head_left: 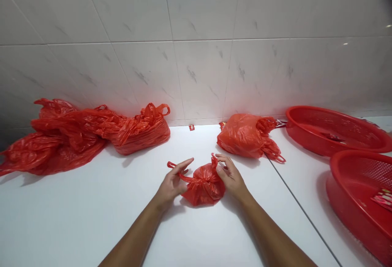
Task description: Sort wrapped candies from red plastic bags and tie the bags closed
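Note:
A small, tightly filled red plastic bag (204, 188) sits on the white counter (92, 214) right in front of me. My left hand (172, 184) pinches one of its thin handles, which is drawn out to the left. My right hand (230, 177) curls over the bag's upper right side, beside the other handle, which sticks up. The bag's contents are hidden by the opaque plastic.
A larger tied red bag (245, 135) lies ahead to the right, and a long heap of red bags (101, 130) lies along the wall at left. Two red perforated baskets (337, 130) sit at right. A small wrapper (191, 127) lies by the tiled wall (199, 50).

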The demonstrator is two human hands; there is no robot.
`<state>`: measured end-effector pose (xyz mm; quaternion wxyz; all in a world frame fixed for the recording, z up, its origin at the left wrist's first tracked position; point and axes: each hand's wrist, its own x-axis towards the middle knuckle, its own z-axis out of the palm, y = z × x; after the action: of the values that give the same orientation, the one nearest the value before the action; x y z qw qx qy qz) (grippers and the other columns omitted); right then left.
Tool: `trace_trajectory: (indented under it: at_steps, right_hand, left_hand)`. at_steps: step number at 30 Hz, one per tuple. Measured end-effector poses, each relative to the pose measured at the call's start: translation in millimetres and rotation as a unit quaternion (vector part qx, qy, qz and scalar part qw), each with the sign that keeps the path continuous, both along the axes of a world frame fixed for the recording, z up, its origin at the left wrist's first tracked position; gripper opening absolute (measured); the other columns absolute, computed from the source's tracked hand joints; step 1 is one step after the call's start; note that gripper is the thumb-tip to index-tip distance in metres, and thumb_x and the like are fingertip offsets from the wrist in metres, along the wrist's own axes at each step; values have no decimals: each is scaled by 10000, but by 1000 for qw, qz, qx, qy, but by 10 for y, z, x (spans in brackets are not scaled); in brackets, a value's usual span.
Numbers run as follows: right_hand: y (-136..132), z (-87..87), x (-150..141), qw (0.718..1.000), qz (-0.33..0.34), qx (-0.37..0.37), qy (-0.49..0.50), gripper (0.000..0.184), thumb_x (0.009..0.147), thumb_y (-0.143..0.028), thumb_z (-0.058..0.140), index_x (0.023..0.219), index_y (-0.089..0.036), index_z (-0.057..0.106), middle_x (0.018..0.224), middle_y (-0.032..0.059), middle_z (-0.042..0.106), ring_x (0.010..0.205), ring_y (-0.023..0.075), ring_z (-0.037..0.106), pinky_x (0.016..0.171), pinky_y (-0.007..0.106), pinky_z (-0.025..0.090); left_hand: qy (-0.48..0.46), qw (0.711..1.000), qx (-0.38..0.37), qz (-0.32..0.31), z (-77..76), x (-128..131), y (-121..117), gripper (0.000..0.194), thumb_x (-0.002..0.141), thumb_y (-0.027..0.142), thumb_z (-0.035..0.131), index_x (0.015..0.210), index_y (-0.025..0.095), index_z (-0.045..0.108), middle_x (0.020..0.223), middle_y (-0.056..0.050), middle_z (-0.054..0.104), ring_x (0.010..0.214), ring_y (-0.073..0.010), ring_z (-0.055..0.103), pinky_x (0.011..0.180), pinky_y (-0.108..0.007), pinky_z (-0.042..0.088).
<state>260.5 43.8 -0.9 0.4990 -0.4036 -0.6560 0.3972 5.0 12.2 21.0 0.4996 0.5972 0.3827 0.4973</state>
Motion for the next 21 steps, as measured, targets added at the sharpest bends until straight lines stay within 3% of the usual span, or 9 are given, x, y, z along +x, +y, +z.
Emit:
trace_trajectory:
  at_steps: [3, 6, 9, 12, 15, 18, 21]
  right_hand:
    - [-62, 39, -55, 993, 76, -16, -94, 420, 1071, -497, 521, 1416, -272, 606, 1582, 101, 531, 1484, 299, 465, 1239, 518, 348]
    - [-190, 151, -139, 978, 144, 1, -153, 418, 1117, -426, 425, 1500, -311, 548, 1530, 68, 584, 1432, 272, 515, 1230, 507, 365]
    - [-286, 252, -201, 973, 167, 17, -160, 417, 1135, -384, 368, 1524, -327, 507, 1494, 58, 601, 1373, 251, 552, 1208, 473, 387]
    - [-311, 294, -222, 973, 165, 13, -163, 377, 1112, -319, 398, 1455, -326, 554, 1387, 47, 647, 1307, 250, 575, 1183, 464, 397]
    - [-299, 302, -227, 973, 165, 8, -162, 400, 1016, -275, 552, 1411, -329, 583, 1319, 33, 662, 1256, 273, 585, 1154, 474, 413]
    - [-294, 313, -239, 973, 164, 4, -164, 558, 852, -253, 747, 1384, -332, 601, 1310, 23, 665, 1239, 299, 590, 1141, 476, 419]
    - [-301, 320, -258, 975, 152, 0, -161, 575, 827, -213, 757, 1371, -334, 616, 1317, 21, 668, 1251, 295, 588, 1130, 464, 421]
  left_hand:
    - [167, 986, 6, -27, -49, 156, -107, 1137, 642, 508, 994, 1628, 327, 455, 1749, -126, 321, 1602, -437, 293, 1312, -611, 247]
    - [272, 962, 6, -26, -86, 276, -203, 1283, 592, 333, 1015, 1679, 365, 335, 1785, -100, 224, 1628, -429, 231, 1315, -618, 265]
    - [290, 957, 8, 2, -93, 326, -236, 1250, 609, 256, 980, 1677, 371, 341, 1771, -97, 266, 1616, -421, 272, 1308, -607, 302]
    - [280, 960, 14, 15, -67, 358, -226, 1172, 640, 284, 968, 1657, 354, 390, 1718, -111, 374, 1562, -413, 386, 1278, -580, 371]
    - [263, 964, 24, 14, -29, 399, -214, 1027, 714, 305, 925, 1623, 333, 449, 1636, -119, 486, 1471, -389, 509, 1221, -541, 453]
    - [246, 968, 45, 10, -1, 426, -215, 867, 775, 241, 847, 1574, 322, 521, 1567, -114, 558, 1405, -374, 568, 1198, -526, 471]
    - [240, 969, 47, 16, 22, 439, -223, 821, 772, 190, 811, 1542, 325, 563, 1513, -105, 609, 1364, -373, 596, 1175, -524, 487]
